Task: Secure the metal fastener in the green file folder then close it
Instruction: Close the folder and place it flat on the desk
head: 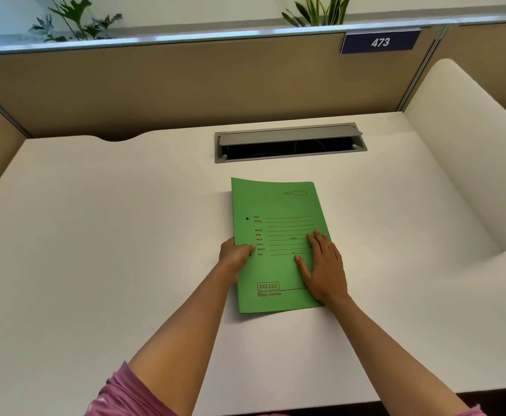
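Note:
The green file folder (pixel 275 211) lies shut on the white desk (pixel 110 235), its printed cover facing up, with a small dark hole near its left edge. My left hand (pixel 233 256) grips the folder's left edge, thumb on top of the cover. My right hand (pixel 325 268) rests flat on the cover's right side, fingers spread. The metal fastener is hidden inside the folder.
A grey cable hatch (pixel 290 142) with its lid raised sits behind the folder. Tan partition walls (pixel 185 85) enclose the desk, with a blue "473" sign (pixel 380 42) at the upper right. A white curved divider (pixel 461 139) rises on the right.

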### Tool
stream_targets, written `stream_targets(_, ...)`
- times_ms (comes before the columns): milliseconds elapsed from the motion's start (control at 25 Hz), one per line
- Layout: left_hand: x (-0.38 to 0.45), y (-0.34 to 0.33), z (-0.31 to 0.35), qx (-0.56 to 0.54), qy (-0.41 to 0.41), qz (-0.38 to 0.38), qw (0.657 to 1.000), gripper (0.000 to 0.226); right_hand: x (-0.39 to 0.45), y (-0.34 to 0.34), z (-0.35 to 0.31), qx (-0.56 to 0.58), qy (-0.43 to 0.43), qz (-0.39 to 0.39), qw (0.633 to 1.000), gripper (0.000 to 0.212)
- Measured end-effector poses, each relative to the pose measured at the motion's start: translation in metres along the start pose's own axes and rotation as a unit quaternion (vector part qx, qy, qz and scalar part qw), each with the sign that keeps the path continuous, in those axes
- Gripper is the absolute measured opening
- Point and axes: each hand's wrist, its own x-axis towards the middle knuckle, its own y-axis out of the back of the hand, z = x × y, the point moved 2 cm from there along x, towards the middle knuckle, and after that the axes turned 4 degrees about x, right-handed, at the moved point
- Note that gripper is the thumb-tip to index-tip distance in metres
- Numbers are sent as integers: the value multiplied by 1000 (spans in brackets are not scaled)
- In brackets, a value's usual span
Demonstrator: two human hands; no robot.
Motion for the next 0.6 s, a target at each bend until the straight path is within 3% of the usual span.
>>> stream_targets(120, 0, 7, 2, -31, -18, -43, 998, 31, 7, 7, -4, 114, -44, 14, 992, 63)
stream_targets(280, 4, 23, 9, -45, -21, -82, 995, 32, 20, 20, -12, 301, -164, 89, 935, 65)
stream_targets(480, 18, 60, 23, -62, -28, -54, 996, 31, 38, 19, -26, 370, -241, -26, 897, 44)
stream_targets(600, 26, 85, 31, -64, -26, -29, 997, 28, 43, 8, -44, 392, -250, -61, 884, 43)
